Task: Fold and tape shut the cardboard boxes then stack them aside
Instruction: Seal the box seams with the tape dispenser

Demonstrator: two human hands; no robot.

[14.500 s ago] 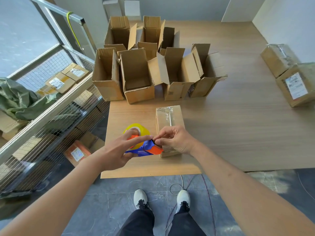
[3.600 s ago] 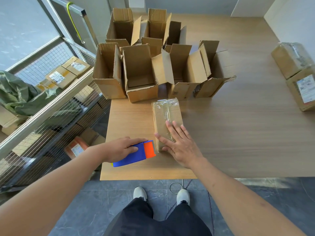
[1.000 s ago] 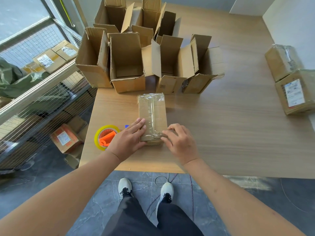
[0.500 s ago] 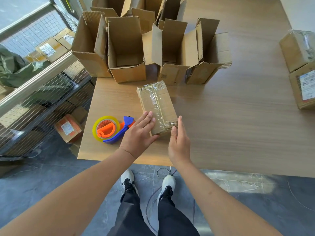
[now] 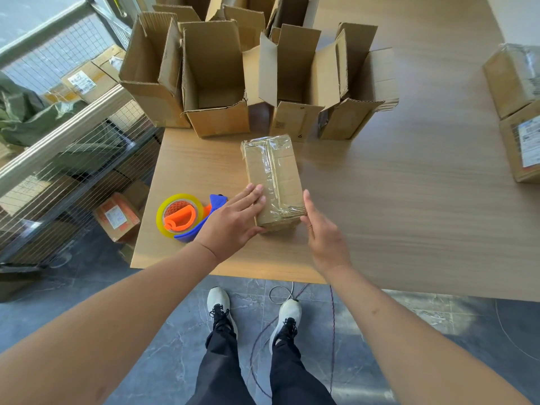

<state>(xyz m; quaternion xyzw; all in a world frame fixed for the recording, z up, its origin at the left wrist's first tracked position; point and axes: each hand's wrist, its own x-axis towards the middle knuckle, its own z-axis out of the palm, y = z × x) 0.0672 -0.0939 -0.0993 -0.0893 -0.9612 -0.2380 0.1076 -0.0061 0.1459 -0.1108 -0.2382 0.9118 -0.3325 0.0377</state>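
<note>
Head view: flat left hand (image 5: 233,220) and right hand (image 5: 324,238) flank the taped box (image 5: 274,176); open boxes (image 5: 216,83) look empty.

A taped box (image 5: 273,178) lies flat on the table (image 5: 409,200), clear tape running along its top and over its ends. The left hand (image 5: 233,220) rests with straight fingers on the box's near left corner. The right hand (image 5: 324,235) stands edge-on with straight fingers at the box's near right corner, touching or just beside it. A tape dispenser (image 5: 187,216) lies just left of the left hand. Open boxes (image 5: 216,80) stand in a cluster behind. Two sealed boxes (image 5: 517,112) sit at the far right edge.
</note>
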